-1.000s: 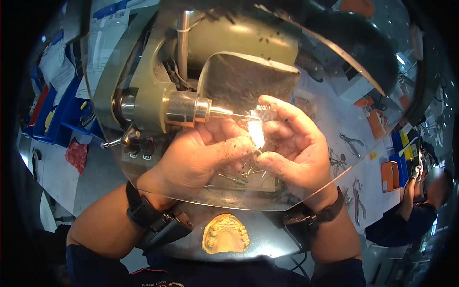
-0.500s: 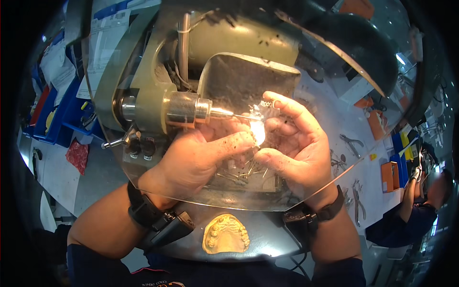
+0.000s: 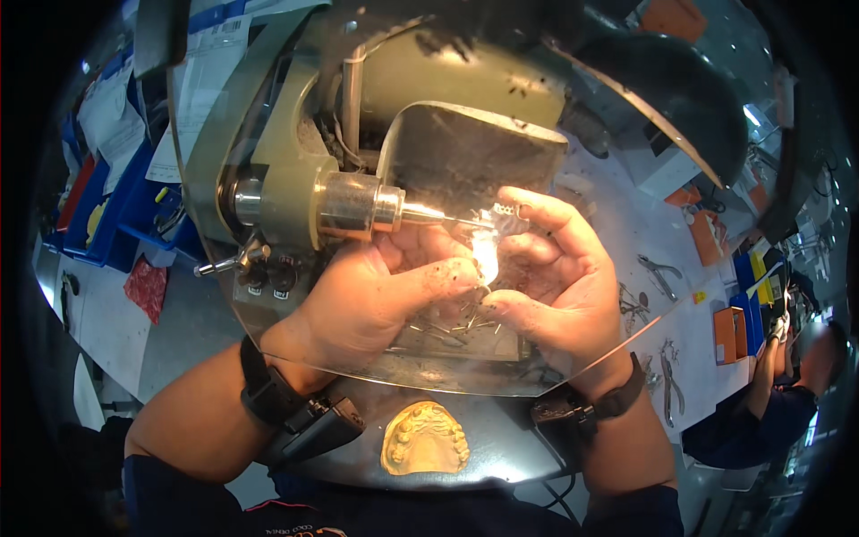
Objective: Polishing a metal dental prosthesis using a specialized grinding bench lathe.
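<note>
My left hand (image 3: pixel 385 291) and my right hand (image 3: pixel 564 286) hold a shiny metal denture framework (image 3: pixel 486 252) between them. Its lower part glares under the light, while a lattice-like end rises near my right index finger. My left thumb presses the near left side, and the right fingers curl round the other side. A thin rotary bur (image 3: pixel 452 217) reaches in from the left and meets the framework near its upper part; exact contact is lost in the glare. The bur sits in the metal spindle (image 3: pixel 362 206) of a green bench grinder (image 3: pixel 284 170).
Over the hands lies a clear shield, its lower edge curving across my wrists. A yellow dental cast (image 3: pixel 424 437) rests nearest me. Loose burs (image 3: pixel 438 336) lie beneath my hands. Pliers (image 3: pixel 671 380) are on the right, blue bins (image 3: pixel 103 210) left. Another person (image 3: pixel 769 403) works at far right.
The framework's lattice end has tilted a little, and my right index finger has come slightly down with it. Both hands keep their hold at the bur. The whole view has shifted slightly.
</note>
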Demonstrator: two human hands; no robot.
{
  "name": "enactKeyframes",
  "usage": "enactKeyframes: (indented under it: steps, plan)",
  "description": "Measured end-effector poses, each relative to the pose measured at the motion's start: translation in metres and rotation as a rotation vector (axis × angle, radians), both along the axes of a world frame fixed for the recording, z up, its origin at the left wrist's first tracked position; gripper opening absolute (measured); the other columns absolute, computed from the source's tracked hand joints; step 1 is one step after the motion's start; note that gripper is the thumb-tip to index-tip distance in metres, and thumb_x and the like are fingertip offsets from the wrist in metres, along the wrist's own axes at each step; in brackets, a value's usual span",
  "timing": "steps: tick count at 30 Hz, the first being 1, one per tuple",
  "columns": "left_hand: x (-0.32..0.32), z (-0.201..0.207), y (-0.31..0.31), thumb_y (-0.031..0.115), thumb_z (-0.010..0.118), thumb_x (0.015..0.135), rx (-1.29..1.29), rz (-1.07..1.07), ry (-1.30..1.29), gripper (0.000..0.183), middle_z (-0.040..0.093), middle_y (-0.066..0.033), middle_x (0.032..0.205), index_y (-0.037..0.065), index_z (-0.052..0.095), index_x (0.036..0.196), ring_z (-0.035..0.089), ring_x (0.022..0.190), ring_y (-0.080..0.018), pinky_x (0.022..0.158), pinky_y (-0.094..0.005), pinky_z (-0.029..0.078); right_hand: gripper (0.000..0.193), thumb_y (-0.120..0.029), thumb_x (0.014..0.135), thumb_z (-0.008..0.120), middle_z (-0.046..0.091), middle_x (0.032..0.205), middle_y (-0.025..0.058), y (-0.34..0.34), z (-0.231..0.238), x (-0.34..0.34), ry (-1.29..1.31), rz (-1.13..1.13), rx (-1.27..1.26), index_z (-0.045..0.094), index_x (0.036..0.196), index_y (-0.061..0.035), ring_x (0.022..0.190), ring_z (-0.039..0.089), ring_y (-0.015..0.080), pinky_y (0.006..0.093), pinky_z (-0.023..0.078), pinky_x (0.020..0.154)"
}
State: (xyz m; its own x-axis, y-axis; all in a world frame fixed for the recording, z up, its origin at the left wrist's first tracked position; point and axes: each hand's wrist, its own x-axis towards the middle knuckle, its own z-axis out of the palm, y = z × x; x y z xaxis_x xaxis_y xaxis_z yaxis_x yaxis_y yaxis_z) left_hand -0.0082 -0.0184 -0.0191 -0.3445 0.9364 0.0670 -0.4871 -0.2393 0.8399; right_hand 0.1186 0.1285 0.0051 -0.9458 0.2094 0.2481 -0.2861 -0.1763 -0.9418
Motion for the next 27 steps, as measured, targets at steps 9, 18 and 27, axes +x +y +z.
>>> enactKeyframes:
  steps: [9,18,27]
  plan:
    - [0.003,0.001,0.007,0.004,0.058,0.086,-0.049,0.057,0.033,0.016,0.062,-0.0059,0.092,0.001,0.058,0.102,0.058,0.085,-0.0123,0.076,-0.0262,0.047,0.07,0.0,0.066,0.079,0.059,0.095,0.0052,0.0,-0.01,-0.007,0.094,-0.227,0.264,0.041,0.125,-0.0027,0.088,0.058,0.0116,0.0256,0.047,0.08]
    - [0.005,0.004,0.011,0.007,0.054,0.09,-0.026,0.121,0.014,0.023,0.062,-0.0083,0.096,0.002,0.055,0.112,0.059,0.086,-0.0145,0.077,-0.0288,0.049,0.066,0.007,0.068,0.073,0.059,0.09,0.0032,0.001,-0.007,-0.004,0.043,-0.161,0.207,0.041,0.125,-0.0025,0.082,0.058,0.0086,0.0237,0.048,0.075]
    - [0.004,0.003,0.012,0.006,0.058,0.088,-0.046,0.138,-0.04,0.017,0.065,-0.0085,0.093,0.001,0.062,0.104,0.06,0.088,-0.0158,0.077,-0.0285,0.048,0.066,0.01,0.069,0.07,0.06,0.093,0.006,0.0,-0.004,-0.004,0.048,-0.133,0.086,0.039,0.126,-0.0023,0.081,0.058,0.0099,0.0243,0.049,0.075]
